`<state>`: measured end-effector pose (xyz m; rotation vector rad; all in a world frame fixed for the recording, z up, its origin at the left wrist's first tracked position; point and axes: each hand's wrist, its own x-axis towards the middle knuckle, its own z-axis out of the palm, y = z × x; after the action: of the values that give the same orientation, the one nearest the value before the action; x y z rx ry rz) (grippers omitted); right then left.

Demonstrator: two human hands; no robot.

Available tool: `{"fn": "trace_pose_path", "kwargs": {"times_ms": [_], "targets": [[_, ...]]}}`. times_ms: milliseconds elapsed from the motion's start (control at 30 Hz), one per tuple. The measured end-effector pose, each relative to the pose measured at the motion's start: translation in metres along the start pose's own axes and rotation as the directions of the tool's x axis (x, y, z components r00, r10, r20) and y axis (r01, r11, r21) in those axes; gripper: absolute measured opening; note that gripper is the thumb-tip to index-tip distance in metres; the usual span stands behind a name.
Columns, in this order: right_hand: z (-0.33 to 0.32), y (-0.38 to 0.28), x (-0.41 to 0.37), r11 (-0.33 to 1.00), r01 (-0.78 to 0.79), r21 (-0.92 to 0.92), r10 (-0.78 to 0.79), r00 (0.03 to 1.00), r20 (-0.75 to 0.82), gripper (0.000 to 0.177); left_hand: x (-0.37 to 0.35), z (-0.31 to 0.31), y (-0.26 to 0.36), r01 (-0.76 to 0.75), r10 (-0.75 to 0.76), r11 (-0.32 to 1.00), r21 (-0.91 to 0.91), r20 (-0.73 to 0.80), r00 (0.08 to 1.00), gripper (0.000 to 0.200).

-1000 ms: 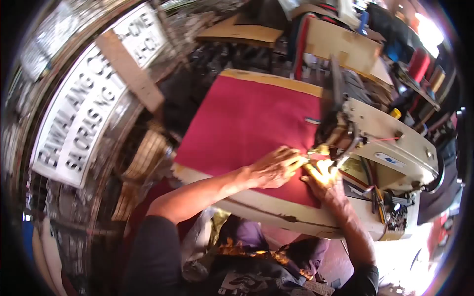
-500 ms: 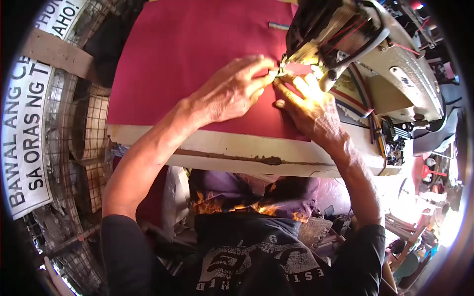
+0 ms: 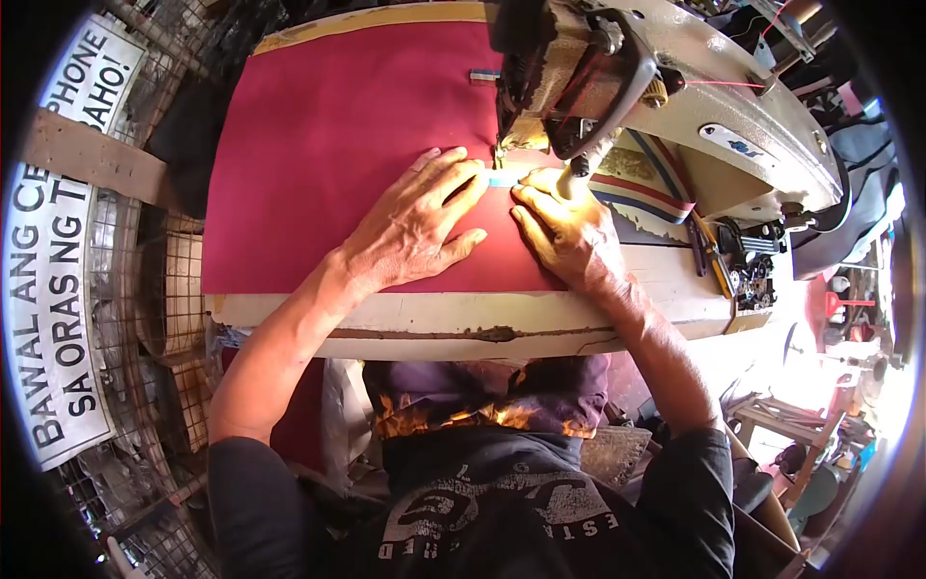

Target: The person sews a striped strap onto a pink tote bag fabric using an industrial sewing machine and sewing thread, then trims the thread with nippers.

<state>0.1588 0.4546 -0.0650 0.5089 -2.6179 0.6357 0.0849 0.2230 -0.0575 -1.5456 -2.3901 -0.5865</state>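
Observation:
Maroon fabric lies flat under the presser foot of a sewing machine. Just in front of the needle area, a short blue-and-white ribbon piece rests on it under the lamp's glow. My left hand is open, spread on the fabric with fingertips at the ribbon's left end. On the other side, my right hand lies with fingers stretched over the cloth, fingertips at the ribbon's right end. A second short striped ribbon piece sits on the fabric behind the needle.
A long striped ribbon curves across the machine bed at right. Beside it are a yellow-and-black handled tool and the bobbin winder. The table's worn front edge runs before me. Wire mesh and a lettered sign stand at left.
Both hands were bunched together at the needle; now they are apart and flattened on the fabric, exposing the ribbon piece. The view has shifted, so the machine appears farther left.

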Motion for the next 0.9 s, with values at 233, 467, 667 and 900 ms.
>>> {"fn": "trace_pose_path", "kwargs": {"times_ms": [233,467,667,900], "targets": [[0.005,0.003,0.003,0.998,0.062,0.033,-0.059,0.993,-0.105,0.017,-0.003,0.000,-0.004,0.000,0.001,1.000,-0.032,0.034,0.999,0.060],[0.010,0.026,0.009,0.999,-0.007,-0.033,0.007,1.000,-0.008,0.020,-0.003,0.000,-0.004,-0.006,0.007,0.999,-0.032,0.039,0.999,0.059],[0.015,0.024,0.013,0.996,0.080,-0.031,-0.084,0.985,-0.151,0.012,-0.003,-0.001,-0.003,0.001,0.000,0.999,-0.044,0.034,0.999,0.057],[0.016,0.028,0.009,0.996,0.088,0.004,-0.086,0.985,-0.149,0.011,-0.004,0.002,-0.004,-0.001,0.002,0.999,-0.047,0.029,1.000,0.058]]}}
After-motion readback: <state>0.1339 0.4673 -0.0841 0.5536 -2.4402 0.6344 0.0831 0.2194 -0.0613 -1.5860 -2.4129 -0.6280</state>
